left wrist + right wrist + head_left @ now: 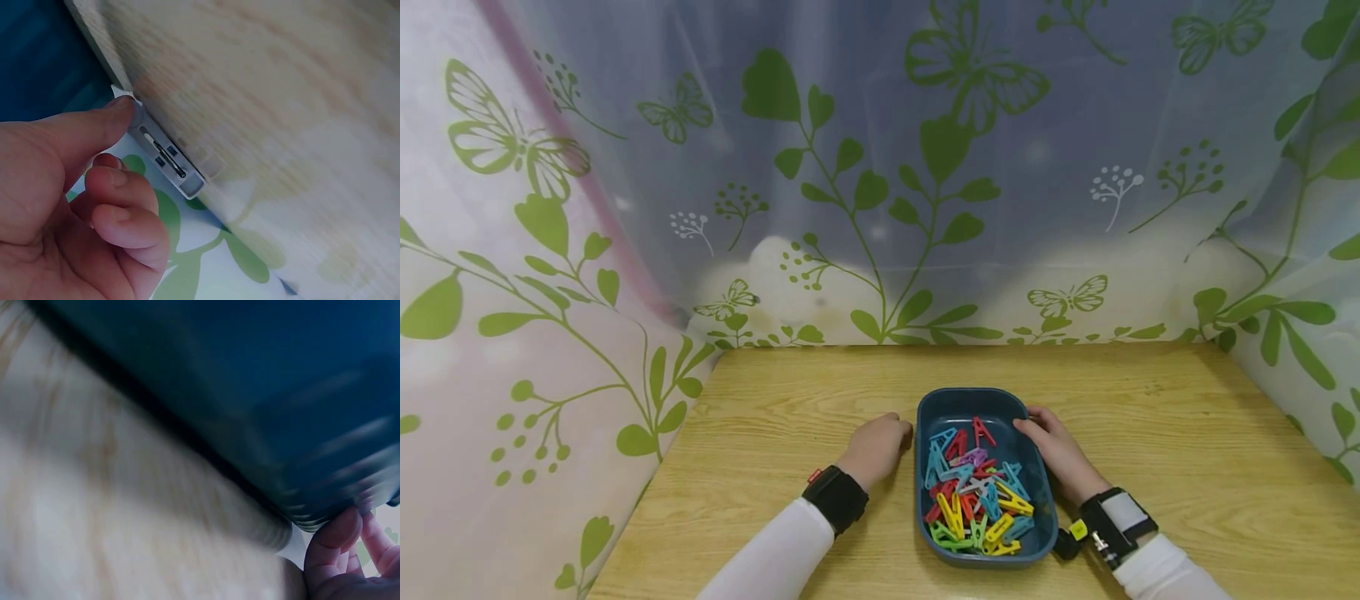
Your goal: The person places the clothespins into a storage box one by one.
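A dark blue plastic box (985, 402) stands on the table, with a heap of clothespins (973, 492) in red, blue, yellow, green and purple inside. Left of it is my left hand (874, 450), apart from the heap. The left wrist view shows that hand (94, 206) pinching a grey clothespin (164, 153) by one end, between thumb and fingers; its lower fingers curl. At the box's right side, my right hand (1060, 450) grips the wall, thumb near the rim. In the right wrist view, the right hand's fingers (340, 534) touch the box's corner (350, 456).
The light wooden table (790, 392) reaches back to a hanging curtain (880, 167) printed with green leaves and butterflies. Similar curtains close off the left and right sides. Black straps with devices are on both wrists.
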The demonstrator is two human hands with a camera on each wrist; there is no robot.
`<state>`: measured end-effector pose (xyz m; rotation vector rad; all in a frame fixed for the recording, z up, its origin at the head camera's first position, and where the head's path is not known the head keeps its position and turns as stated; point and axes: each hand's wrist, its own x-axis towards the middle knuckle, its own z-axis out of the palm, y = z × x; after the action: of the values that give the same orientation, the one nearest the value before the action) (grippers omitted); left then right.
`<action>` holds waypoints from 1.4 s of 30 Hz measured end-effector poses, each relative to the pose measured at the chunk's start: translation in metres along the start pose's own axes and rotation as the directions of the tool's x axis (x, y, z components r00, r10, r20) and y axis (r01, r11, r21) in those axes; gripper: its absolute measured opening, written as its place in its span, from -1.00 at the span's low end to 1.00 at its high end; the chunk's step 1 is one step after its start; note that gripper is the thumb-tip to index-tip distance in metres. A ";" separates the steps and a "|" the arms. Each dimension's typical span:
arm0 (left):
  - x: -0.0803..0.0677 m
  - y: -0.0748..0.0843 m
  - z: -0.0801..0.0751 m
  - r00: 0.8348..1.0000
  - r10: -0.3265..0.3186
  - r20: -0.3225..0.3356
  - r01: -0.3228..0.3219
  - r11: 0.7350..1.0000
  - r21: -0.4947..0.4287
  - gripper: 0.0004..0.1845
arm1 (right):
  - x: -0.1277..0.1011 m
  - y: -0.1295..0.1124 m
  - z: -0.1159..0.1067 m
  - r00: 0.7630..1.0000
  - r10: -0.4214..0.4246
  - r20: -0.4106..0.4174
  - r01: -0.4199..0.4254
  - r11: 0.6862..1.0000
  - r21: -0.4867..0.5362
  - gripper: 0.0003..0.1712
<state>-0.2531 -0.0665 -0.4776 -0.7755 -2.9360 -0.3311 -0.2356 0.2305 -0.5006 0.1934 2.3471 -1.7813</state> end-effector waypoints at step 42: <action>-0.043 0.097 -0.041 0.950 0.313 0.009 -0.313 0.947 0.076 -0.94 | 0.000 0.000 0.001 1.000 0.000 -0.006 0.000 1.000 0.005 -0.19</action>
<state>-0.1661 -0.0144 -0.4260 -1.2049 -2.7399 -0.1905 -0.2356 0.2298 -0.5011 0.1997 2.3467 -1.7889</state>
